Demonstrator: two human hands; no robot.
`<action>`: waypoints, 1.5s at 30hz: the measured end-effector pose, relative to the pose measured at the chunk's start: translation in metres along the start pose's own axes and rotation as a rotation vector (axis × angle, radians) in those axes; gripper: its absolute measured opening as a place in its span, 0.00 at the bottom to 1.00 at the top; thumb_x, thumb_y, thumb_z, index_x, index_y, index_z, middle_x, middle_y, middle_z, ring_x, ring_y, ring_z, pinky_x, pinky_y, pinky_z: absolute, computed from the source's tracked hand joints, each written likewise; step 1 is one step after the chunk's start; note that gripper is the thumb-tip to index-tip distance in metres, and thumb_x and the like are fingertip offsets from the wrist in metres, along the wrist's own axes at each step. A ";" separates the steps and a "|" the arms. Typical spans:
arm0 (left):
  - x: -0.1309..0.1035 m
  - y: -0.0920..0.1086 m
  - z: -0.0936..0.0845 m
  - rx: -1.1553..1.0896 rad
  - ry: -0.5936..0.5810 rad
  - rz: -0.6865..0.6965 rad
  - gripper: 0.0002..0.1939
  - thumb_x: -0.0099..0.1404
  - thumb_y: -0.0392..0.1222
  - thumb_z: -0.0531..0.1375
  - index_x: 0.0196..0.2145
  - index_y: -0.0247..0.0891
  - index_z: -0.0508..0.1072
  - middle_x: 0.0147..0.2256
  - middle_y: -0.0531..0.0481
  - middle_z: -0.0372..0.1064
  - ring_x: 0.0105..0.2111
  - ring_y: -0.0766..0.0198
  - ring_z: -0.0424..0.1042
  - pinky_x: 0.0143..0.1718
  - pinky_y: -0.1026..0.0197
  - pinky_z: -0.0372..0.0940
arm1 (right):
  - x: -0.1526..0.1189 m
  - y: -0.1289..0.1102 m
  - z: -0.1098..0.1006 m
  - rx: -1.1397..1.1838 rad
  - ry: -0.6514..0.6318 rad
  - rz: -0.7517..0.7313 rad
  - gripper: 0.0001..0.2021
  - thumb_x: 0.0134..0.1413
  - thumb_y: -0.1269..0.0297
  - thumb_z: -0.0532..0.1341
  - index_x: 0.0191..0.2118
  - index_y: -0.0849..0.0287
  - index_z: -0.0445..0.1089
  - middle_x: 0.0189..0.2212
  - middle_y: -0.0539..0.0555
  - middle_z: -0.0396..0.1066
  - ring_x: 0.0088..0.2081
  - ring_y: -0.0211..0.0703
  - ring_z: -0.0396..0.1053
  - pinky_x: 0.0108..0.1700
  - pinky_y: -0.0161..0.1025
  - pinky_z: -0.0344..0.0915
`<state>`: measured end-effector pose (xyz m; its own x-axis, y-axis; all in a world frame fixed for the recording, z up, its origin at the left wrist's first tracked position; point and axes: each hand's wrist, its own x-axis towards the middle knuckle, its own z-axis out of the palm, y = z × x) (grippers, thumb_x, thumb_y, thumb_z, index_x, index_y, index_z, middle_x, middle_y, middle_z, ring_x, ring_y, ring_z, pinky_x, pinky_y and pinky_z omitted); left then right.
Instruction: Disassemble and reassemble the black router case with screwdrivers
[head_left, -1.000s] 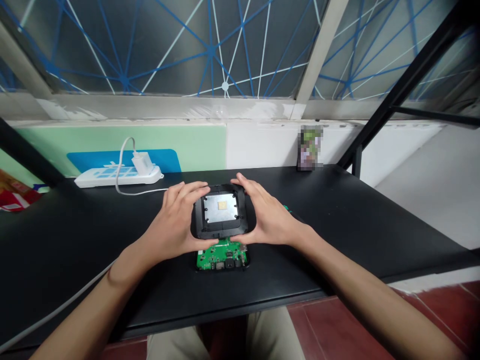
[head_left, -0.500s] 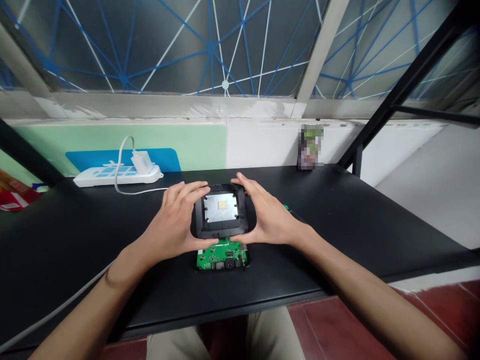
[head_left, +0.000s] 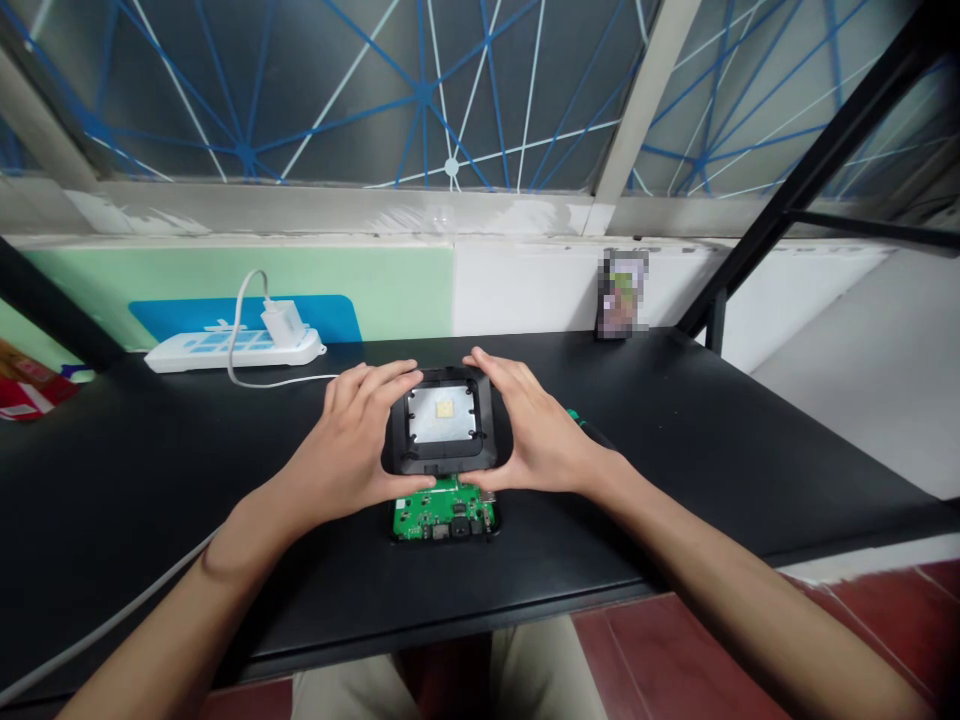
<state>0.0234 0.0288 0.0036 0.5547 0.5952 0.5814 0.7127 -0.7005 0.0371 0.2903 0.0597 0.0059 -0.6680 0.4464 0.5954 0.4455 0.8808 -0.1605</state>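
A black square cover (head_left: 442, 460) with a silver metal plate and a small pale pad on its inner face is held up between both hands. My left hand (head_left: 349, 440) grips its left side, thumb at the lower edge and fingers at the top. On the right side, my right hand (head_left: 536, 430) holds it the same way. Below and partly behind the cover, a green circuit board (head_left: 431, 515) with ports along its front edge lies in a black base on the black table (head_left: 712, 450). The cover hides the board's rear part.
A white power strip (head_left: 202, 350) with a plugged-in white charger (head_left: 283, 324) and cable stands at the back left. A green-and-black object (head_left: 589, 428) is partly behind my right hand. A pixelated item (head_left: 621, 295) leans on the wall. Red packaging (head_left: 34, 390) is at far left.
The cover is tilted very slightly differently in my hands. Both hands keep their grip, and the circuit board stays in place.
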 end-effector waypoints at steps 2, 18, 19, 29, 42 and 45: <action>0.000 0.000 -0.001 -0.004 0.002 -0.002 0.54 0.52 0.56 0.74 0.66 0.40 0.50 0.64 0.32 0.57 0.61 0.35 0.56 0.61 0.35 0.53 | 0.000 0.000 0.000 -0.004 0.000 -0.004 0.62 0.44 0.42 0.70 0.73 0.57 0.30 0.65 0.70 0.56 0.65 0.66 0.58 0.62 0.67 0.64; -0.001 0.007 0.002 0.052 -0.006 -0.020 0.54 0.52 0.55 0.74 0.67 0.38 0.51 0.64 0.31 0.56 0.62 0.32 0.55 0.60 0.31 0.53 | 0.000 -0.006 0.004 -0.072 0.027 -0.059 0.60 0.49 0.43 0.67 0.73 0.60 0.27 0.66 0.70 0.55 0.65 0.65 0.57 0.60 0.66 0.66; -0.001 0.007 0.003 0.055 0.004 -0.014 0.53 0.53 0.55 0.73 0.67 0.39 0.51 0.64 0.31 0.56 0.62 0.32 0.55 0.60 0.31 0.53 | 0.000 -0.006 0.005 -0.079 0.031 -0.070 0.59 0.50 0.43 0.66 0.73 0.60 0.27 0.67 0.70 0.55 0.65 0.65 0.57 0.60 0.66 0.66; 0.002 0.017 0.005 0.053 0.039 0.070 0.49 0.60 0.60 0.68 0.69 0.43 0.49 0.64 0.33 0.56 0.62 0.36 0.57 0.64 0.31 0.48 | 0.003 -0.014 0.009 -0.091 0.052 -0.135 0.55 0.54 0.41 0.62 0.73 0.58 0.26 0.65 0.70 0.57 0.65 0.66 0.58 0.60 0.67 0.66; 0.004 0.020 -0.001 0.009 0.076 0.037 0.46 0.60 0.54 0.69 0.68 0.48 0.50 0.63 0.37 0.57 0.62 0.37 0.57 0.63 0.32 0.50 | 0.004 -0.016 0.006 -0.028 0.046 -0.158 0.56 0.55 0.44 0.64 0.73 0.55 0.23 0.70 0.69 0.49 0.70 0.62 0.52 0.65 0.64 0.61; 0.004 0.020 -0.004 -0.123 0.135 -0.014 0.51 0.56 0.55 0.72 0.68 0.49 0.48 0.63 0.37 0.56 0.62 0.37 0.58 0.62 0.33 0.53 | 0.004 -0.015 0.003 0.079 0.100 -0.154 0.61 0.50 0.42 0.68 0.73 0.50 0.20 0.72 0.67 0.45 0.71 0.62 0.49 0.66 0.65 0.61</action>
<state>0.0385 0.0158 0.0104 0.4767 0.5524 0.6838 0.6571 -0.7407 0.1403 0.2789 0.0483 0.0081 -0.6602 0.2905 0.6926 0.2913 0.9490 -0.1203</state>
